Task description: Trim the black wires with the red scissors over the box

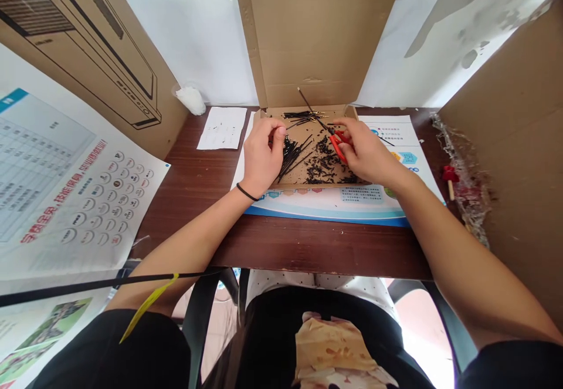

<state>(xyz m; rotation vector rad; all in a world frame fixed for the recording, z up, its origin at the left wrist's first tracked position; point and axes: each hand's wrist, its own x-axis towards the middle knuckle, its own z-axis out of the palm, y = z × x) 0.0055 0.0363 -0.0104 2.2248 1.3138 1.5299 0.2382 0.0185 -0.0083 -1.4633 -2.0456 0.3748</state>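
Observation:
My left hand [265,149] is closed at the left side of a shallow cardboard box [308,186], thumb and fingers pinched on a thin dark stick that points right. My right hand [361,147] grips red-handled scissors [336,145], their blades pointing up and left near the box's middle. Another long dark stick [307,101] slants up beyond the blades. Below my left fingers lies a bundle of black sticks [292,157]. Small black cut bits [323,166] are scattered over the box's right half. More black sticks with gold-coloured ends [303,115] lie at the back.
The box's raised lid [321,31] stands behind it. Printed sheets [325,212] lie under the box. A white paper [222,128] with dark specks and a white bundle [192,100] are at left. Crumpled clear plastic [472,192] and a red object [450,173] sit at right. Cardboard walls flank the table.

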